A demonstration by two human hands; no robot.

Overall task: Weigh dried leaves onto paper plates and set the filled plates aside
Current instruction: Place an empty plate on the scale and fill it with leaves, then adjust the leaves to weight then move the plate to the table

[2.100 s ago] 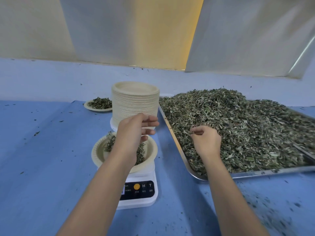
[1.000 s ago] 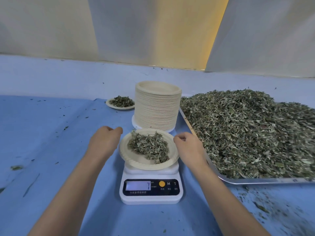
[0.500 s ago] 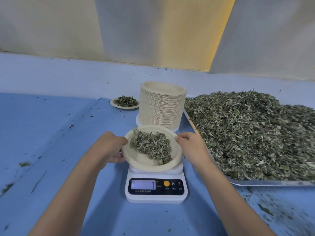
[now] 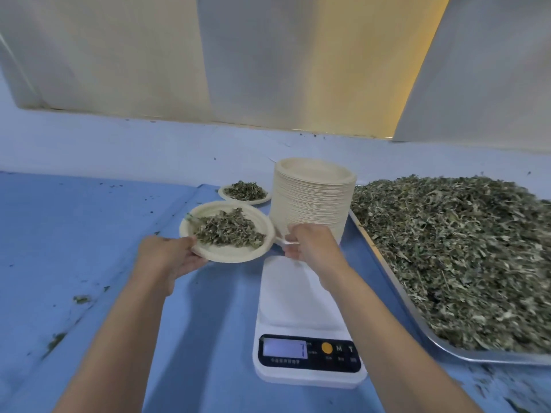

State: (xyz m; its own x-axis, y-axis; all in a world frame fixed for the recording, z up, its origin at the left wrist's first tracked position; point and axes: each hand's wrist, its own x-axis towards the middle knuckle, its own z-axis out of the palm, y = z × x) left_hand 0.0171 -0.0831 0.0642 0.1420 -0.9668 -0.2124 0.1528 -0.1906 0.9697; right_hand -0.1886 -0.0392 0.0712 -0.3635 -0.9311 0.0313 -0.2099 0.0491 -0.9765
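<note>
Holding filled plate [image 4: 226,257] over desk [image 4: 89,234], left of scale [image 4: 298,293]. Left hand [image 4: 167,257] grips near rim; right hand [image 4: 311,248] curled beside right edge, grip unclear. Judged light, floppy, spill-prone: support opposite rims, level.

And there were two leaf-filled plates [image 4: 229,257] [image 4: 244,202], one tall stack of empty plates [image 4: 313,204], one scale [image 4: 301,299], one tray [image 4: 483,356] of loose leaves [image 4: 453,251], two hands [image 4: 167,257] [image 4: 313,245]
</note>
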